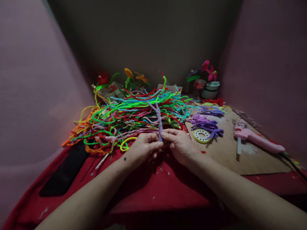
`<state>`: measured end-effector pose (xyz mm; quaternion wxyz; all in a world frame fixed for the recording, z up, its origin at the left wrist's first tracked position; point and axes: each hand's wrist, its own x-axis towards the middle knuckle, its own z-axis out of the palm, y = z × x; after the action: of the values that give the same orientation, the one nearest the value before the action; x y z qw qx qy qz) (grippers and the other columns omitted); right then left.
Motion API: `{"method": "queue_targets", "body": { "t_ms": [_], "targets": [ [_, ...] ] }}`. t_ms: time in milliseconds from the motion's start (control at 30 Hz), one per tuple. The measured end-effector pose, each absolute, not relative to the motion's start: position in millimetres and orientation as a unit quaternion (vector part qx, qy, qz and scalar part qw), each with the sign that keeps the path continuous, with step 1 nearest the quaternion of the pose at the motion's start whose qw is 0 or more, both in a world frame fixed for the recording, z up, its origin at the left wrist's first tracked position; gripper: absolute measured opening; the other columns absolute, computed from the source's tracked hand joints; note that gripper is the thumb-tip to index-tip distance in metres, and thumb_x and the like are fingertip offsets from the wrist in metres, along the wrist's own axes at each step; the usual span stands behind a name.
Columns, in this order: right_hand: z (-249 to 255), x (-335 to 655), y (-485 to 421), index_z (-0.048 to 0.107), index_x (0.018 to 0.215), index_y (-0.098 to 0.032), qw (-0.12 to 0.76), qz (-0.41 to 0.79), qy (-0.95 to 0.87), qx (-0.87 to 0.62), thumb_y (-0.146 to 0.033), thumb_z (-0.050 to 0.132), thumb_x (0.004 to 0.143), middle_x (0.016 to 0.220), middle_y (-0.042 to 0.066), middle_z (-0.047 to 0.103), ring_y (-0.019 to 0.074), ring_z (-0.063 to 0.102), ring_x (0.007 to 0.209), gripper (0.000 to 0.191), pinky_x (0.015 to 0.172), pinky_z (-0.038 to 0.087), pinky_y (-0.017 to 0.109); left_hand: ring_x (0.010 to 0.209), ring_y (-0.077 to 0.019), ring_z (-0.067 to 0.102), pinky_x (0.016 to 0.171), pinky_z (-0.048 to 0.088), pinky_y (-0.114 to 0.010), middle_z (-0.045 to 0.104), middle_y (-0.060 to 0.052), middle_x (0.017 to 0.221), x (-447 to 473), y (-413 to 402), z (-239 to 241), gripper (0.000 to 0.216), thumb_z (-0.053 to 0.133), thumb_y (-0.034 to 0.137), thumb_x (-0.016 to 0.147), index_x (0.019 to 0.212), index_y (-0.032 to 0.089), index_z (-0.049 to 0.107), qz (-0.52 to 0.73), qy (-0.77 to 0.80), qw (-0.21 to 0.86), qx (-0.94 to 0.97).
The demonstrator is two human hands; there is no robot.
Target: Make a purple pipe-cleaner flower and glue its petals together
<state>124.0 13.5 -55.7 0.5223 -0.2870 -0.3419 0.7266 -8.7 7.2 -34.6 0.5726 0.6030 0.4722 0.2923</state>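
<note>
Both my hands meet at the middle of the view over a red cloth (153,191). My left hand (142,148) and my right hand (178,143) each pinch the lower end of an upright purple pipe cleaner (159,119), which looks twisted from two strands. Its top forks just above a big heap of pipe cleaners (129,118) in green, red, orange, blue and pink, lying right behind my hands. A yellow loop (126,143) lies by my left hand.
A board (251,156) on the right carries a pink glue gun (257,139), a yellow tape ring (200,135) and purple pipe-cleaner pieces (207,123). Pipe-cleaner flowers (208,72) and small jars (211,89) stand at the back. A black flat object (66,171) lies left. Pink walls close both sides.
</note>
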Motion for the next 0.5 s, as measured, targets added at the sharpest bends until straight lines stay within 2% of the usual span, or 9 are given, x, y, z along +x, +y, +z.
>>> {"method": "queue_targets", "body": {
  "t_ms": [167,500],
  "targets": [
    [-57.3,125.0,13.2,0.061,0.063,-0.015,0.528,0.72,-0.354,-0.277,-0.026,0.068,0.063,0.053,-0.002,0.054,0.0116,0.05,0.048,0.013,0.048,0.04,0.026,0.034,-0.0052,0.035,0.034,0.026,-0.017,0.047,0.005,0.045,-9.6,6.1,-32.8,0.014,0.055,0.027,0.073,0.068,0.014,0.054,0.286,0.471,0.595,0.585],
    [-60.8,126.9,14.5,0.064,0.066,-0.014,0.525,0.71,-0.368,-0.291,-0.022,0.069,0.061,0.055,-0.001,0.057,0.0117,0.051,0.047,0.01,0.049,0.041,0.027,0.034,-0.0045,0.036,0.035,0.027,-0.017,0.048,0.004,0.046,-7.8,4.8,-30.6,0.014,0.058,0.027,0.072,0.073,0.013,0.059,0.292,0.475,0.59,0.584]
  ]
}}
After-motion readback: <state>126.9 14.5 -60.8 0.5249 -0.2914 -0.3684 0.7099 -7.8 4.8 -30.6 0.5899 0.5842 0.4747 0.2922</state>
